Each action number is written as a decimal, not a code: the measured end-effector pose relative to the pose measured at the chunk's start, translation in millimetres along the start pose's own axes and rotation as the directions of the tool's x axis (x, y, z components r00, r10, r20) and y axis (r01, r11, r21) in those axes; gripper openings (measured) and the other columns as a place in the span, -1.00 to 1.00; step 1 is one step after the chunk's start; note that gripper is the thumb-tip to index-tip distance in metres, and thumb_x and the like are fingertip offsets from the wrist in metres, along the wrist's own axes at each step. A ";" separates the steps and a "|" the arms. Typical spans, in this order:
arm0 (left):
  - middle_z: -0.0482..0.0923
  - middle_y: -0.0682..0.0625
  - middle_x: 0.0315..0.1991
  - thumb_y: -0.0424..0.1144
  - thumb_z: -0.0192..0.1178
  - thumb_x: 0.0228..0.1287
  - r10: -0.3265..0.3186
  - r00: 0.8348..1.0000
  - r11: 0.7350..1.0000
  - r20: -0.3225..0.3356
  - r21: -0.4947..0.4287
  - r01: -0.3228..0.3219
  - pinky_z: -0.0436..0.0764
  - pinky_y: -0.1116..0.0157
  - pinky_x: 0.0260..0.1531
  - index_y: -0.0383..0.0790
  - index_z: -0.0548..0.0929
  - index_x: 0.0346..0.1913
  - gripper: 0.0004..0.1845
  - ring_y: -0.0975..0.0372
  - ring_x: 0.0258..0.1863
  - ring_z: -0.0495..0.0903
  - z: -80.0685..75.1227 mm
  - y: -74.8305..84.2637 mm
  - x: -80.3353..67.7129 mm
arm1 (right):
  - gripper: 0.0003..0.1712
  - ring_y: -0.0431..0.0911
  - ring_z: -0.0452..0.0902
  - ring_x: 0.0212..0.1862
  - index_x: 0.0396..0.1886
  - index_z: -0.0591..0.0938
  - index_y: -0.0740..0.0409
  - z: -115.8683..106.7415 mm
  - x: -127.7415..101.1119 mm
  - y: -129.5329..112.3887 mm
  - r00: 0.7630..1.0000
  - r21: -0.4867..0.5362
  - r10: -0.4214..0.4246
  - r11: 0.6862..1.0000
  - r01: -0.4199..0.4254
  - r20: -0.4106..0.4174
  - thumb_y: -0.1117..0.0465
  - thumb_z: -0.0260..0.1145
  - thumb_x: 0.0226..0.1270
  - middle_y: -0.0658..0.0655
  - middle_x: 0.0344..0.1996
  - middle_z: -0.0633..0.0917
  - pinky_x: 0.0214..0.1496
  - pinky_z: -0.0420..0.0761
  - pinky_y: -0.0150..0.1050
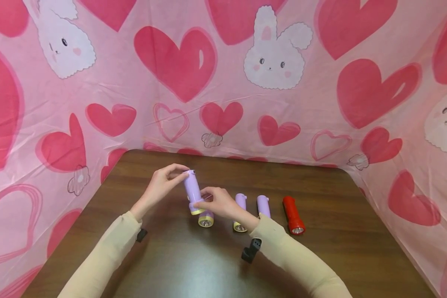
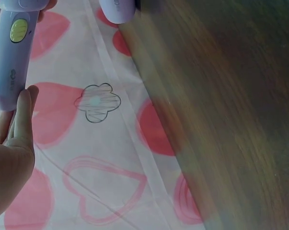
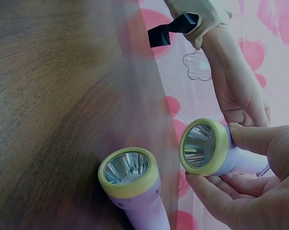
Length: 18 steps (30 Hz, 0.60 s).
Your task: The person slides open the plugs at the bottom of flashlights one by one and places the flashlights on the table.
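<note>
The pink cloth [image 1: 223, 62] with hearts and rabbits hung behind and to both sides of the brown table [image 1: 339, 256]; on the table, near its middle, lay a row of torches — three purple ones and a red torch [image 1: 293, 215] at the right end, all with lenses toward the person. A fourth purple torch [image 1: 193, 191] was held up just above the leftmost lying torch [image 1: 205, 219], tilted, its yellow rim downward; the right hand [image 1: 217, 203] pinched it at that rim, fingers curled round the head, while the left hand [image 1: 163, 182] held the tail end between fingertips, thumb on one side. The left wrist view showed its yellow switch [image 2: 19, 29] on the barrel.

The grip looked light at both ends — mostly fingertips; if either hand let go or twisted too sharply, the torch could probably slip and drop onto the one beneath it, knocking that into its neighbour [image 1: 240, 207] and setting the row rolling, since round barrels on bare wood have nothing to stop them.
</note>
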<state>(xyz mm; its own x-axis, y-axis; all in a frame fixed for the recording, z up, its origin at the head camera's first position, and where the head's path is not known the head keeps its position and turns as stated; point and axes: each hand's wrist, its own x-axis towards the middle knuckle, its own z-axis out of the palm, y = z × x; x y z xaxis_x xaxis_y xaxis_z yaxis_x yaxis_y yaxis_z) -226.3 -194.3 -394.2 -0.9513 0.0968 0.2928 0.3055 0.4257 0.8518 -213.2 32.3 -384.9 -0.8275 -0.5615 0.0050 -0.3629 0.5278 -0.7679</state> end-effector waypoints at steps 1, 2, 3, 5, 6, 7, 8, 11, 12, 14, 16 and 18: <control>0.73 -0.08 0.01 0.01 0.29 0.31 0.008 1.000 1.000 0.000 -0.004 -0.008 0.68 0.05 0.00 -0.05 0.68 0.04 -0.67 0.09 -0.07 0.77 0.3 0.2 -0.4 | -0.50 0.00 0.72 -0.06 0.05 0.66 0.26 -0.3 -0.6 0.6 1.000 -0.001 -0.007 1.000 0.007 -0.002 0.02 0.44 0.24 0.20 -0.04 0.76 -0.06 0.69 -0.23; 0.73 -0.07 0.01 0.01 0.30 0.30 0.012 1.000 1.000 -0.003 -0.012 -0.012 0.68 0.05 -0.01 -0.05 0.68 0.04 -0.67 0.10 -0.07 0.77 0.7 0.8 -0.7 | -0.50 0.01 0.73 -0.06 0.05 0.65 0.27 -0.5 -1.2 1.6 1.000 -0.002 -0.014 1.000 0.014 -0.004 0.03 0.44 0.24 0.21 -0.04 0.76 -0.06 0.70 -0.23; 0.73 -0.06 0.01 0.01 0.31 0.29 0.015 1.000 1.000 -0.008 -0.021 -0.015 0.69 0.07 -0.02 -0.04 0.68 0.03 -0.67 0.10 -0.07 0.77 1.2 1.5 -1.0 | -0.51 0.02 0.73 -0.06 0.04 0.65 0.27 -0.8 -1.8 2.2 1.000 0.000 -0.018 1.000 0.018 -0.006 0.04 0.44 0.24 0.22 -0.04 0.75 -0.06 0.70 -0.22; 0.73 -0.05 0.01 0.01 0.33 0.27 0.019 1.000 0.999 -0.017 -0.032 -0.020 0.70 0.10 -0.05 -0.04 0.69 0.02 -0.67 0.11 -0.07 0.77 2.6 3.3 -1.6 | -0.51 0.05 0.73 -0.05 0.05 0.64 0.29 -1.4 -3.3 3.7 1.000 0.002 -0.024 1.000 0.024 -0.009 0.05 0.44 0.24 0.24 -0.03 0.75 -0.06 0.72 -0.19; 0.73 -0.06 0.02 0.00 0.33 0.27 0.024 0.999 0.999 -0.021 -0.035 -0.025 0.71 0.12 -0.07 -0.04 0.69 0.02 -0.67 0.10 -0.07 0.77 3.3 4.3 -2.0 | -0.51 0.06 0.73 -0.04 0.05 0.64 0.29 -1.7 -3.9 4.6 1.000 0.002 -0.026 1.000 0.026 -0.009 0.06 0.45 0.24 0.25 -0.03 0.74 -0.06 0.72 -0.19; 0.73 -0.06 0.01 -0.01 0.34 0.26 0.026 0.999 0.999 -0.026 -0.038 -0.027 0.71 0.14 -0.08 -0.04 0.69 0.00 -0.68 0.10 -0.08 0.77 3.8 5.4 -2.1 | -0.51 0.08 0.73 -0.04 0.04 0.64 0.30 -2.1 -4.5 5.4 1.000 0.003 -0.029 1.000 0.029 -0.011 0.06 0.45 0.24 0.26 -0.03 0.74 -0.06 0.72 -0.18; 0.74 -0.06 0.00 -0.02 0.36 0.25 0.027 0.999 0.999 -0.031 -0.044 -0.028 0.72 0.16 -0.10 -0.04 0.70 -0.01 -0.69 0.10 -0.09 0.77 4.2 6.6 -2.2 | -0.51 0.09 0.72 -0.04 0.04 0.63 0.31 -2.3 -5.1 5.9 0.999 0.002 -0.031 1.000 0.031 -0.012 0.07 0.45 0.24 0.26 -0.03 0.74 -0.05 0.72 -0.18; 0.74 -0.08 -0.02 -0.07 0.37 0.25 0.044 0.998 0.998 -0.038 -0.051 -0.046 0.73 0.22 -0.14 -0.08 0.70 -0.03 -0.71 0.09 -0.11 0.78 5.5 9.1 -2.0 | -0.51 0.10 0.72 -0.03 0.04 0.63 0.31 -3.4 -6.6 6.7 0.999 -0.004 -0.036 0.999 0.036 -0.020 0.07 0.45 0.24 0.27 -0.04 0.74 -0.04 0.72 -0.18; 0.74 -0.09 -0.03 -0.08 0.37 0.24 0.050 0.998 0.997 -0.039 -0.055 -0.052 0.74 0.23 -0.14 -0.09 0.70 -0.04 -0.72 0.08 -0.11 0.78 5.9 9.7 -1.9 | -0.51 0.10 0.72 -0.04 0.03 0.63 0.31 -3.8 -7.0 7.0 0.999 -0.004 -0.039 0.999 0.039 -0.023 0.08 0.45 0.24 0.27 -0.04 0.74 -0.03 0.72 -0.18; 0.74 -0.10 -0.04 -0.11 0.38 0.24 0.063 0.997 0.995 -0.041 -0.069 -0.066 0.74 0.26 -0.15 -0.12 0.70 -0.05 -0.73 0.09 -0.12 0.78 6.9 10.5 -1.5 | -0.52 0.10 0.73 -0.04 0.03 0.64 0.31 -4.8 -8.2 6.9 0.999 -0.007 -0.041 0.999 0.041 -0.032 0.08 0.46 0.23 0.26 -0.05 0.75 -0.02 0.72 -0.15; 0.74 -0.12 -0.04 -0.14 0.38 0.23 0.075 0.996 0.993 -0.042 -0.083 -0.079 0.74 0.29 -0.16 -0.14 0.70 -0.06 -0.74 0.10 -0.13 0.78 8.0 10.8 -1.2 | -0.52 0.10 0.73 -0.04 0.03 0.64 0.31 -6.0 -9.5 6.8 0.998 -0.003 -0.046 0.999 0.046 -0.039 0.10 0.46 0.23 0.27 -0.05 0.75 0.02 0.71 -0.08; 0.74 -0.13 -0.04 -0.17 0.38 0.24 0.090 0.995 0.991 -0.044 -0.091 -0.093 0.74 0.31 -0.17 -0.16 0.69 -0.06 -0.75 0.10 -0.13 0.78 9.2 11.0 -1.2 | -0.52 0.10 0.73 -0.04 0.03 0.63 0.32 -7.1 -10.8 7.1 0.997 -0.006 -0.057 0.998 0.056 -0.044 0.12 0.47 0.22 0.28 -0.06 0.75 0.04 0.70 -0.03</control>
<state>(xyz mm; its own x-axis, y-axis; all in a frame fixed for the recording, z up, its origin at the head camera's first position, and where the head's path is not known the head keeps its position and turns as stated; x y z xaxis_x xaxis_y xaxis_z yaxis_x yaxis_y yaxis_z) -222.2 -181.5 -389.2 -0.9173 0.0953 0.3866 0.3954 0.3310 0.8568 -209.9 46.6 -385.9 -0.8235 -0.5621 0.0766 -0.4118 0.4993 -0.7623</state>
